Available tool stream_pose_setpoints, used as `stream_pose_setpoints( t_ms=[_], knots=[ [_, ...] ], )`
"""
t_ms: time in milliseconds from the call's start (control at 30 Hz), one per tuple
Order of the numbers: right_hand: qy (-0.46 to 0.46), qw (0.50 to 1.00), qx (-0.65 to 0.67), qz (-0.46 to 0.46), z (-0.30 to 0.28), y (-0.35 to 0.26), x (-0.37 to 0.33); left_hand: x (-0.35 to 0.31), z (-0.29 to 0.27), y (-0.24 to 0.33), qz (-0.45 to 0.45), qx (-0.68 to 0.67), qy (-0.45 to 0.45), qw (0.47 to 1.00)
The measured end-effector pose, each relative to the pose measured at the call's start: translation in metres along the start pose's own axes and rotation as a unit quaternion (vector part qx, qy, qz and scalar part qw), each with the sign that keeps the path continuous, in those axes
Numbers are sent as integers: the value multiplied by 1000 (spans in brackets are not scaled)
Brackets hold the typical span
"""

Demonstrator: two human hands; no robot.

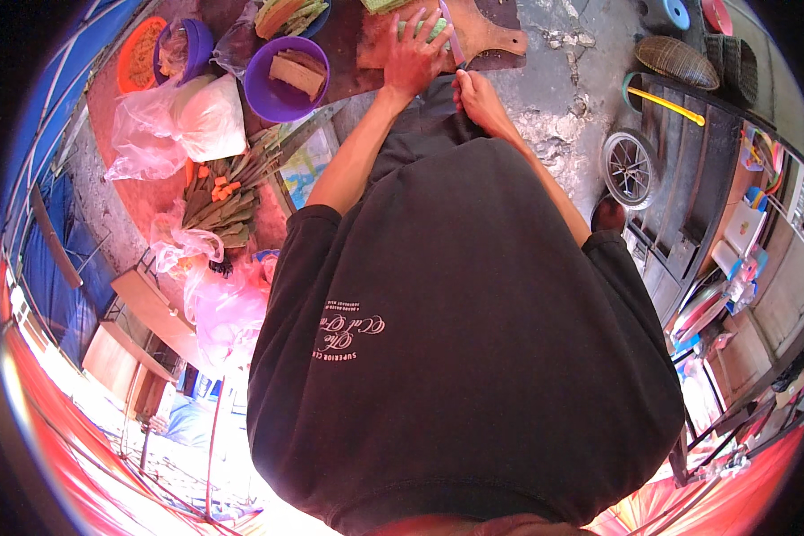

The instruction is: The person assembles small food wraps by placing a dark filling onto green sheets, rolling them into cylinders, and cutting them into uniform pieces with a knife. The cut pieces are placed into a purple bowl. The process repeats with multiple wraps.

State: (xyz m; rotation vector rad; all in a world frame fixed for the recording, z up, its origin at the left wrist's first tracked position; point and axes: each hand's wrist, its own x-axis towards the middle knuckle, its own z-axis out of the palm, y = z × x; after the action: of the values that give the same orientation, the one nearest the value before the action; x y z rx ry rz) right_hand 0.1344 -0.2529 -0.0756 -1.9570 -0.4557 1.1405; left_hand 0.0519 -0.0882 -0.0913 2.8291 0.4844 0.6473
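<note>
At the top of the head view, my left hand (414,59) lies with fingers spread over a pale green piece of food (434,30) on a wooden cutting board (493,39). What kind of food it is I cannot make out. My right hand (481,98) is closed round the handle of a knife (455,40). Its blade points away from me, just right of the left fingertips and beside the green piece. Another light green piece (382,4) sits at the board's far edge, partly cut off by the picture's rim.
To the left stand a purple bowl (275,105) with brownish slabs, a bowl of green strips (286,16), and an orange basin (134,61). Plastic bags (207,118) and bundled green stalks (223,210) lie nearer. At right are a spoked wheel (630,168) and a woven basket (677,62).
</note>
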Motion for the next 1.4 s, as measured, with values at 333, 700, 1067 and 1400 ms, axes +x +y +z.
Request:
stream_pose_setpoints(
  t_ms=[333,700,1067,1400],
  knots=[
    [-15,971,235,25,-24,-1,-16,4,5,-7,-37,-65,14,997],
    [3,974,227,19,-53,1,-17,29,-16,-27,-54,-89,-90,990],
    [-6,977,213,-6,-55,-10,-7,36,-5,-38,-62,-183,-122,974],
    [-24,980,199,-4,-55,-18,-6,32,-9,-39,-136,-307,-144,931]
  ],
)
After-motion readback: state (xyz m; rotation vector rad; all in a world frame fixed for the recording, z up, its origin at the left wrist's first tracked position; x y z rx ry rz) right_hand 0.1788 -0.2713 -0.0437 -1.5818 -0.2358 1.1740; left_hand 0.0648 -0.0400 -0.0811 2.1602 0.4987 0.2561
